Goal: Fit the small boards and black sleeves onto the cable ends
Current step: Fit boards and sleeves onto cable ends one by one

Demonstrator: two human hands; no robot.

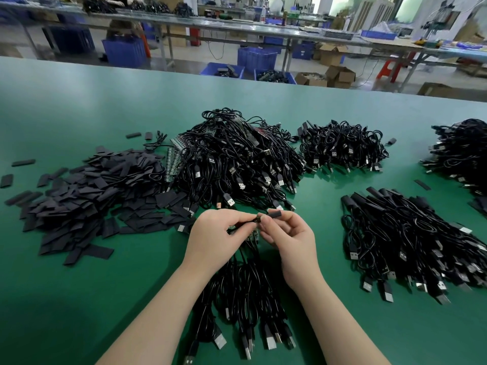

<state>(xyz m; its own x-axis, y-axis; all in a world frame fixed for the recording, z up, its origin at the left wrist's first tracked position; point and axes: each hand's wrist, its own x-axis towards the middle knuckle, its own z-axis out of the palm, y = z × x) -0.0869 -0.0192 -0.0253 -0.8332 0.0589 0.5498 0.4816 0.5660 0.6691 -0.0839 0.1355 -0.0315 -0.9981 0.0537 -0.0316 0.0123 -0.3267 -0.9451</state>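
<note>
Left hand (pixel 216 234) pinches cable end (pixel 257 219) w/ small boards (pixel 253 234) under its fingers; right hand (pixel 287 233) pinches a sleeve (pixel 274 214) just right of it, near table (pixel 105 101) centre. Risk: sleeve goes on skewed, snags on the end, or slips from the pinch.

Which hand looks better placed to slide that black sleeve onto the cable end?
Probably the right hand: it already pinches the black sleeve at the cable end, which the left hand holds steady.
</note>
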